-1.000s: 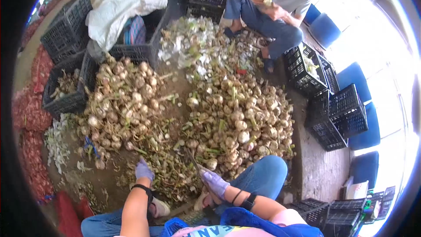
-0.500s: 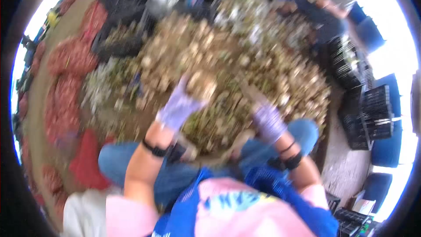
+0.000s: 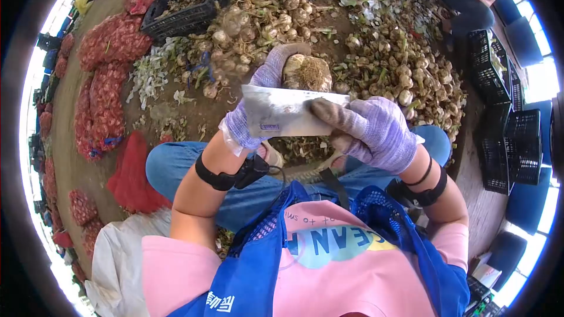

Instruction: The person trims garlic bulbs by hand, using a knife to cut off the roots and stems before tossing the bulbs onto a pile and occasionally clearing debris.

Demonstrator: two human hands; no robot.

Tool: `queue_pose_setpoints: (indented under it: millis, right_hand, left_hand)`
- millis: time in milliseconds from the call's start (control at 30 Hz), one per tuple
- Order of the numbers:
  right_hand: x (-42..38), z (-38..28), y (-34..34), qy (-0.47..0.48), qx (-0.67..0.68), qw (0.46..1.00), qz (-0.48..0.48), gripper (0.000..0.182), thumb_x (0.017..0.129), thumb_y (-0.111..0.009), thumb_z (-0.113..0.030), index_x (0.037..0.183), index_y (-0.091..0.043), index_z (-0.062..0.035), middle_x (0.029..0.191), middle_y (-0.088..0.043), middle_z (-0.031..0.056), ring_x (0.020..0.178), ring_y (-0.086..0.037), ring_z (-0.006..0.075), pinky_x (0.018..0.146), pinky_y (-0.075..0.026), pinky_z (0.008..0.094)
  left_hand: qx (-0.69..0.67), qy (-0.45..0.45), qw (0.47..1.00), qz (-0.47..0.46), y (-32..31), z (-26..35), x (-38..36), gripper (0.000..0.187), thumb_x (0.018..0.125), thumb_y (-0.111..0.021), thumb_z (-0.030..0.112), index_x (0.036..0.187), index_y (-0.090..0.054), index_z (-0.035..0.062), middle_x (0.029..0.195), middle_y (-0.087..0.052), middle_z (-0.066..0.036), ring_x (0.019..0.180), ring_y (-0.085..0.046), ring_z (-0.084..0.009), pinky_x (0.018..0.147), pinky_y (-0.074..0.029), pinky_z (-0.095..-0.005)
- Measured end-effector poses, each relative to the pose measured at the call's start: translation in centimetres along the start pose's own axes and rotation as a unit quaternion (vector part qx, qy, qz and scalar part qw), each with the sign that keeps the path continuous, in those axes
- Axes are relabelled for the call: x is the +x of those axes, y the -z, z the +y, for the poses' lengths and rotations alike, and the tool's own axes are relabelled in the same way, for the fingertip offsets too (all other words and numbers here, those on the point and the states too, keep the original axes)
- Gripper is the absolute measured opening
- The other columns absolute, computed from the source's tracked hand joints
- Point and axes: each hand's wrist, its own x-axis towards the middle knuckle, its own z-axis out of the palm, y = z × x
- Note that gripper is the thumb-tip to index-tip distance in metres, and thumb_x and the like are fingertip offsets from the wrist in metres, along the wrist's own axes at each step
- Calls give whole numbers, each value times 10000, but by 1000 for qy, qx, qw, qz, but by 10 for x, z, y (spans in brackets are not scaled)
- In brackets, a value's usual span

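A large garlic bulb [image 3: 306,73], its root side showing, is gripped by my left hand [image 3: 264,82] in a purple knit glove, the fingers curled behind it. My right hand [image 3: 376,132], gloved the same way with dirty fingertips, is closed on a wide flat metal blade [image 3: 288,111]. The blade lies across in front of my left hand, its upper edge at the lower side of the bulb; the blade hides part of my left palm. Loose garlic bulbs [image 3: 276,17] are piled on the ground beyond both hands.
More garlic [image 3: 411,70] lies heaped at the right. Black crates [image 3: 185,9] stand at the back left, others [image 3: 511,141] at the right. Red mesh sacks [image 3: 106,100] line the left side. Another person's legs [image 3: 455,9] show at the back right. Peeled skins [image 3: 153,73] litter the ground.
My hands have come together from being apart. The blade now lies broadside across my left hand, and the bulb sits higher and farther right in view.
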Motion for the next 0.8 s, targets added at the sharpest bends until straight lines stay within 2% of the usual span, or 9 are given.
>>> queue_pose_setpoints:
  millis: [33,133,233,333,533,600,633,733,800]
  right_hand:
    - [0,0,-1,6,1,1000,0,537,814,-655,-291,1315,-550,-128,670,-555,107,565,-575,303,524,-446,399]
    - [-2,-1,-3,6,-6,1000,-8,545,813,-660,-302,1319,-548,-131,675,-565,103,555,-577,301,512,-447,395]
    - [-9,10,-18,43,15,998,51,615,834,-641,-315,1409,-437,-246,562,-484,95,438,-526,282,414,-403,398]
    - [-15,16,-26,36,11,998,48,595,827,-649,-317,1389,-467,-246,573,-494,88,449,-533,278,419,-408,393]
    - [-36,37,-43,33,-27,996,80,481,831,-636,-289,1301,-556,-225,613,-522,73,472,-548,247,436,-428,368]
    - [-58,69,-56,-335,82,932,113,426,897,-557,-201,1319,-517,-162,725,-629,127,614,-633,321,561,-515,407]
    - [-86,105,-68,-320,19,938,130,439,922,-540,-189,1355,-478,-141,746,-640,157,652,-645,339,624,-526,430]
    - [-96,102,-82,-271,94,944,161,498,959,-501,-241,1439,-394,-160,887,-662,167,791,-676,200,703,-507,339]
    - [-83,85,-72,-265,167,940,131,520,974,-490,-285,1455,-366,-131,874,-633,83,741,-609,140,682,-478,291]
  left_hand:
    - [115,-69,991,0,-1,-3,0,837,589,-899,163,1273,-423,81,1025,-635,-65,938,-634,-160,898,-518,-331]
    - [202,-89,974,-51,-2,7,3,859,542,-918,166,1243,-429,77,991,-629,-76,907,-631,-181,796,-543,-321]
    - [176,-65,982,14,-7,0,-2,839,540,-914,187,1220,-436,73,980,-628,-69,872,-632,-177,791,-529,-311]
    - [309,-132,941,40,-12,2,-3,844,529,-917,210,1207,-436,65,972,-627,-72,868,-631,-174,785,-523,-303]
    - [216,-141,965,47,-19,-25,-11,799,581,-904,187,1203,-426,35,980,-621,-84,856,-627,-185,775,-520,-308]
    - [140,-122,981,63,-16,-25,-23,798,582,-901,172,1208,-425,35,1014,-609,-90,892,-620,-195,799,-513,-318]
    - [262,-134,954,60,-11,-4,-26,793,587,-893,148,1220,-426,47,1082,-580,-104,980,-593,-205,855,-494,-340]
    - [208,-88,972,67,-3,-28,-20,795,583,-893,166,1228,-439,66,1130,-555,-111,1047,-562,-214,901,-470,-347]
    - [176,-100,979,17,-4,-26,-18,763,588,-898,205,1203,-467,70,1132,-562,-106,1054,-561,-218,907,-465,-344]
